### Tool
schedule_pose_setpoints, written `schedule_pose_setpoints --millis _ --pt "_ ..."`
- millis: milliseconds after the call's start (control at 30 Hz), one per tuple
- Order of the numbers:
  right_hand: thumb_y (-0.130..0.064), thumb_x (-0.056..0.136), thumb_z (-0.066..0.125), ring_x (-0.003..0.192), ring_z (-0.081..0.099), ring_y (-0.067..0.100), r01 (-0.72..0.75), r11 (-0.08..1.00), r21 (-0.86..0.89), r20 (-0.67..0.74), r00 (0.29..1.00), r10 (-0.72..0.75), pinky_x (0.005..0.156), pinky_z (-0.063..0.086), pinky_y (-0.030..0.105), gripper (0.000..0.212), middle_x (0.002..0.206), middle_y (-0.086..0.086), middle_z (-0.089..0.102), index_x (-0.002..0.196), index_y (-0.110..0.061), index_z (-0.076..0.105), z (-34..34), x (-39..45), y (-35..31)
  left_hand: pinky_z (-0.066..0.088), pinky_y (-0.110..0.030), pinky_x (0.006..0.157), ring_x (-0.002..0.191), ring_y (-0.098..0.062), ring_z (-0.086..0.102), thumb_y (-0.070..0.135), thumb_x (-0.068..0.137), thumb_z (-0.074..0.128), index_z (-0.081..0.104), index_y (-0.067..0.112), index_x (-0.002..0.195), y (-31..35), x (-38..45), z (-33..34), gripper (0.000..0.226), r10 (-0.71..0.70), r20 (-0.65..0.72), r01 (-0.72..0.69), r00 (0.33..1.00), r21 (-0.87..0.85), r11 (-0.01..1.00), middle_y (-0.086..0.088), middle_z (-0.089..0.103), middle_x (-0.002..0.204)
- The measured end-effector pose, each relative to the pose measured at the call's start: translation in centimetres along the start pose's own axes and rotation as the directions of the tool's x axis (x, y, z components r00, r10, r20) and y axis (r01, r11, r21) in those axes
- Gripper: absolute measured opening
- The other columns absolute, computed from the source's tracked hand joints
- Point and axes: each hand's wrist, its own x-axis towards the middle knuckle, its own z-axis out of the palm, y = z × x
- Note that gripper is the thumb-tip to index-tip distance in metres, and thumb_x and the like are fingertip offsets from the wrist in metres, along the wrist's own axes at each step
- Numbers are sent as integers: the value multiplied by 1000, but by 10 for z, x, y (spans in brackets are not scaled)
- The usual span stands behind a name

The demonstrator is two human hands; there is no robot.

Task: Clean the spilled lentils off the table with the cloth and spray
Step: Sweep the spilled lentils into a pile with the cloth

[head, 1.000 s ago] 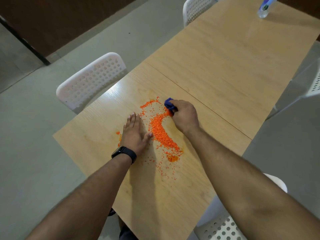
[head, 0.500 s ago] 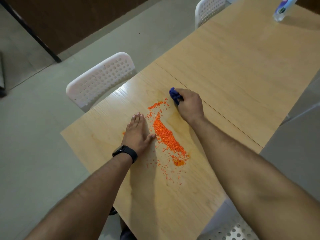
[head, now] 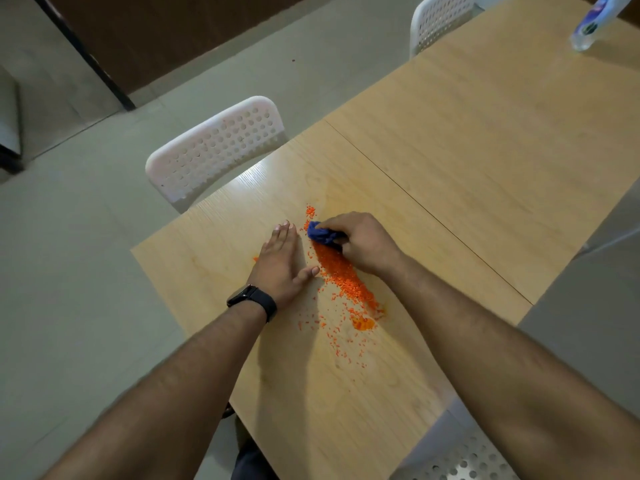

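The blue cloth (head: 323,233) is mostly hidden inside the right hand (head: 363,242); only its bunched front end is seen, and the fingers are curled around it and hold it tightly. The cloth is pressed on the wooden table (head: 485,168), at the far end of the long ridge of orange lentils (head: 341,275). The spray bottle (head: 595,22) is cut off by the top edge of the picture, so only its lower part is visible, and its label cannot be read. It stands far from the spill, near the far right corner.

The left hand (head: 282,263) is laid flat on the table just beside the ridge, fingers straight and together, thumb spread toward the lentils; nothing is held in it. A black smartwatch (head: 252,301) is worn on its wrist. A small orange patch is partly covered behind this hand.

The ridge runs toward the near right edge of the table, where a dense little pile and many scattered grains are found. Bare wood is left between the spill and the left edge. A thin seam (head: 433,216) crosses the table beyond the hands.

Three white perforated chairs are counted: one (head: 214,150) at the left side, one (head: 440,19) farther back, and one (head: 460,459) at the bottom, cut off by the frame.
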Motion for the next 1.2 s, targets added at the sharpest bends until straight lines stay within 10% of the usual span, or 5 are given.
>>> schedule_pose_setpoints --millis 233,700,933,1200 --pt "0 86 55 125 59 25 -132 986 106 -236 960 154 106 48 42 55 131 0 71 133 -24 71 -24 39 5 1 -40 130 160 -19 -10 79 89 51 -6 17 166 -10 -21 3 115 9 2 -9 1000 23 1000 -1 -11 174" --pt "-3 76 54 107 51 15 202 977 -74 175 967 -187 82 47 37 62 127 -13 70 129 -32 70 19 -23 -19 -8 -39 128 157 -18 -24 103 62 44 -16 11 163 -21 -61 3 150 4 20 -4 1000 2 1000 -5 -23 171" --pt "-8 80 53 121 56 21 -151 986 66 -199 967 161 95 44 36 59 130 -9 70 131 -30 71 -6 -52 11 -9 -44 129 156 -22 -28 112 55 34 -22 9 161 -11 -74 14 158 6 71 -11 997 79 997 -7 -30 169" --pt "-1 86 59 112 53 21 -226 974 21 -145 963 226 92 47 39 59 131 -10 69 134 -32 69 30 -78 -18 -13 -43 128 154 -23 -31 110 46 46 -25 10 160 1 -83 16 167 2 129 -15 992 98 995 -7 -32 168"
